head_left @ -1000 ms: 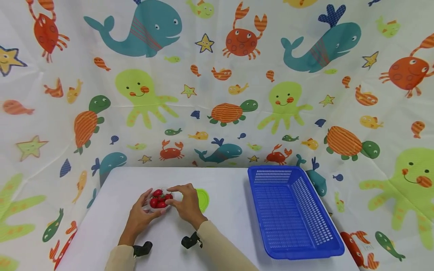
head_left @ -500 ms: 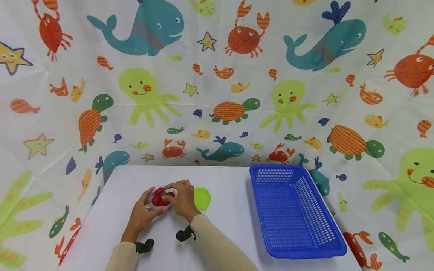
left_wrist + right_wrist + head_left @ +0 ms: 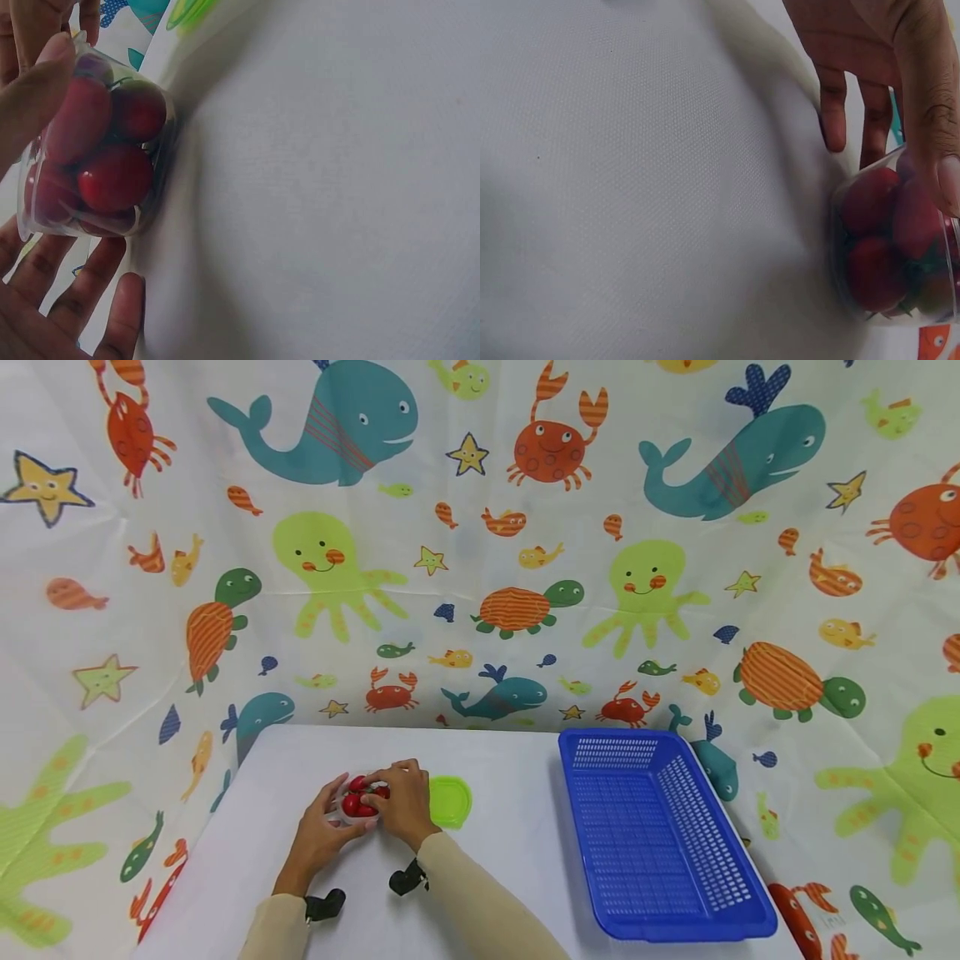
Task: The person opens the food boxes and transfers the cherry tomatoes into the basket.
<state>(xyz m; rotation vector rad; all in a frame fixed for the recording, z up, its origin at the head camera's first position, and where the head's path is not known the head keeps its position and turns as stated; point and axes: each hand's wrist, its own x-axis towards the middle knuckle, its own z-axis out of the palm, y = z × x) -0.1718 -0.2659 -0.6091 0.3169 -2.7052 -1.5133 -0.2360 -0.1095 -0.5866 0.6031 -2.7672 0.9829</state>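
A clear plastic container (image 3: 24, 229) filled with red cherry tomatoes (image 3: 351, 804) sits on the white table, left of the middle. My left hand (image 3: 315, 837) holds it from the left, thumb in front and fingers round the far side. In the left wrist view the tomatoes (image 3: 116, 178) show through its wall, some with green stems. My right hand (image 3: 405, 802) reaches over the container's right side, thumb and fingers pinching a tomato (image 3: 382, 792) at the top. The right wrist view has its thumb (image 3: 930, 112) down at the rim; the other fingertips are partly hidden.
A bright green lid (image 3: 450, 802) lies on the table just right of my right hand. Farther right stands a large blue plastic basket (image 3: 596, 860) with perforated walls. A curtain (image 3: 480, 552) printed with sea animals hangs behind and around the white table (image 3: 510, 860).
My right hand has moved down onto the tomatoes, and its thumb and fingers have closed in on one. My left hand keeps its hold on the container. The head view has shifted slightly.
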